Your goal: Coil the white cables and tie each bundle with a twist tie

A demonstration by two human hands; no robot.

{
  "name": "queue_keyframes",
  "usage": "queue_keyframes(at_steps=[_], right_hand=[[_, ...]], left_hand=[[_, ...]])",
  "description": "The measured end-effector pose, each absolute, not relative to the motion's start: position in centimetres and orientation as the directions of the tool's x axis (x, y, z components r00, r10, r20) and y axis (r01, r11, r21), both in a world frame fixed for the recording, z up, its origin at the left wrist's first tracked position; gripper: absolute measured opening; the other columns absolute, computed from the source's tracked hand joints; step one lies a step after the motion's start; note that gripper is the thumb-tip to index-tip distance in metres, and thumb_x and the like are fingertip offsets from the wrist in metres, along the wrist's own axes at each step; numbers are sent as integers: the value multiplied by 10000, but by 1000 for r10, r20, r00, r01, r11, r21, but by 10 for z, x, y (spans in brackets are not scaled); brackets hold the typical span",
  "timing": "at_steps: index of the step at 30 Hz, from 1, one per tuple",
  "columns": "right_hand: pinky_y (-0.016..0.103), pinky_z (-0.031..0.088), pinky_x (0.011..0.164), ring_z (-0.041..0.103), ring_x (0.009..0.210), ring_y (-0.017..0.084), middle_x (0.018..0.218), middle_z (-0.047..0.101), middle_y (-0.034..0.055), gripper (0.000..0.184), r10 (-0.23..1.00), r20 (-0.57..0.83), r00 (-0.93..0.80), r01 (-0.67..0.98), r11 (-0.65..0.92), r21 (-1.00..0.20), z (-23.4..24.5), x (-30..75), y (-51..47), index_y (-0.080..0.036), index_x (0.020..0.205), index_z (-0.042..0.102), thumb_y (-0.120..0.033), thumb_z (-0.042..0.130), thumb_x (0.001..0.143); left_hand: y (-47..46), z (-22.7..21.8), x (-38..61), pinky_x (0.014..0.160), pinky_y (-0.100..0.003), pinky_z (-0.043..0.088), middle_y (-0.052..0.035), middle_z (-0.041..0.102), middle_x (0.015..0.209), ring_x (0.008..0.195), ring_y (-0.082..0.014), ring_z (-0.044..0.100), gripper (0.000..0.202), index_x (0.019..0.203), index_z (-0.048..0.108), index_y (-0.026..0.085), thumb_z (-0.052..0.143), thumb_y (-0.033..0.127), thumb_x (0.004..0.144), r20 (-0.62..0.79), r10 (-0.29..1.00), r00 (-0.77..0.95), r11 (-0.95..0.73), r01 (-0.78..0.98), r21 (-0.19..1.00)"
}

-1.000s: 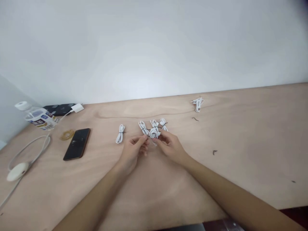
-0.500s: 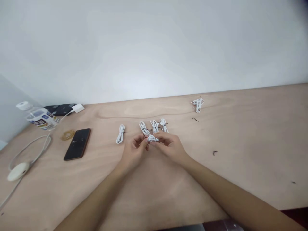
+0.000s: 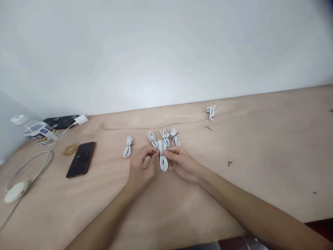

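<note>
A coiled white cable [image 3: 163, 162] with a dark tie around its middle is held upright between my hands, above the table. My right hand [image 3: 180, 160] grips the coil from its right side, thumb across the front. On the left, my left hand [image 3: 143, 163] pinches thumb and finger together at the dark twist tie [image 3: 159, 154], whose end is mostly hidden by the fingertips. Just behind lie three tied white cable bundles: a left one [image 3: 152, 139], a middle one [image 3: 165, 138] and a right one [image 3: 175, 137]. Another tied cable bundle [image 3: 128, 147] rests left of them.
On the left are a phone [image 3: 81, 159], yellowish rings [image 3: 70, 149], a plastic bottle [image 3: 39, 131], black devices [image 3: 61, 121], a white adapter [image 3: 81, 119] and a corded white disc [image 3: 16, 192]. Rightward lie a white cable [image 3: 212, 111] and dark twist ties [image 3: 208, 128], [image 3: 230, 163] on the wooden table.
The held cable coil has turned from end-on to upright, so its full length and tie now show. My right hand has shifted slightly lower, and the view has moved a little.
</note>
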State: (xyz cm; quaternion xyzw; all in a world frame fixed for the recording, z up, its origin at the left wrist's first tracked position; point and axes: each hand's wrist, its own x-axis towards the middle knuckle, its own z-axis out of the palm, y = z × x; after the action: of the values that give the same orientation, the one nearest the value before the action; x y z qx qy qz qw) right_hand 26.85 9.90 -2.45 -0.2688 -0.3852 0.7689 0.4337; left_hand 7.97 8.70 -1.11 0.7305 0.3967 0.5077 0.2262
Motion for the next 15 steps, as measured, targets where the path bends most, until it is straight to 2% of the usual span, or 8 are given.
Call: queue_keyframes(at_steps=[4,10,13,15], right_hand=[[196,452,566,619,677,92,836,722,30,286,820,-170,-546,-467,-467,-751,-27,272,99,-132,964,805,-392,875,869],[165,450,563,623,693,84,821,722,38,262,723,-183,-666,-437,-578,-689,-31,281,103,-109,931,795,-347,881,864],[167,448,552,614,679,87,801,709,32,267,742,-168,-649,-434,-542,-720,-29,281,104,-118,940,788,-368,860,882],[186,456,551,610,672,99,796,699,23,273,812,-124,-570,-433,-425,-795,-27,278,104,-139,928,778,-405,832,903]], left_hand=[[88,-7,75,810,-292,578,-43,747,975,887,-163,711,208,1100,690,216,624,55,985,707,649,282,-748,409,523],[93,-12,69,849,-350,587,-93,764,1048,979,-213,728,306,1187,665,206,620,0,965,768,455,450,-867,422,266],[98,-15,67,862,-360,580,-84,766,1056,983,-211,722,308,1198,667,220,619,14,973,763,449,466,-870,421,255],[100,-16,67,842,-347,576,-67,759,1025,942,-198,710,253,1171,676,233,626,64,989,745,524,412,-824,466,322]])
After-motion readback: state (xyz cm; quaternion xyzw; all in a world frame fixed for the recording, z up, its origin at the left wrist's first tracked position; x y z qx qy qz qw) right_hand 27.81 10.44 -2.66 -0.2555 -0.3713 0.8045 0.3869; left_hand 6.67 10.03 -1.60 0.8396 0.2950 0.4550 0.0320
